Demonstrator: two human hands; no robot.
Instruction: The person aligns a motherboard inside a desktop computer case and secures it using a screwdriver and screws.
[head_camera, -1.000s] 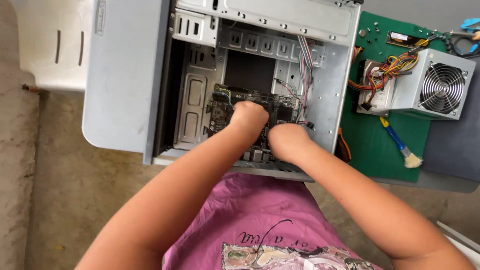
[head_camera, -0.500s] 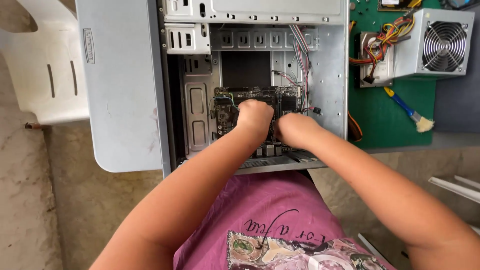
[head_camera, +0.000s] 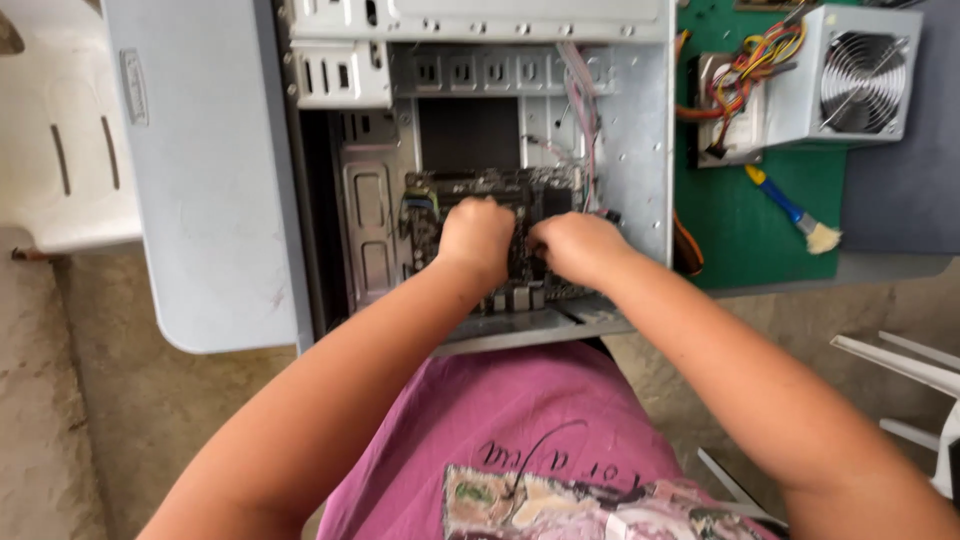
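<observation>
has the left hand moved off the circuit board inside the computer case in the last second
No. The left hand stays on the circuit board inside the open computer case, beside the right hand.

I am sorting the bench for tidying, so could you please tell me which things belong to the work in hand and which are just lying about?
In hand:
left hand and right hand, both on the circuit board
open computer case holding that board

Lying about:
power supply unit with coloured wires
brush on the green mat
white plastic chair
</observation>
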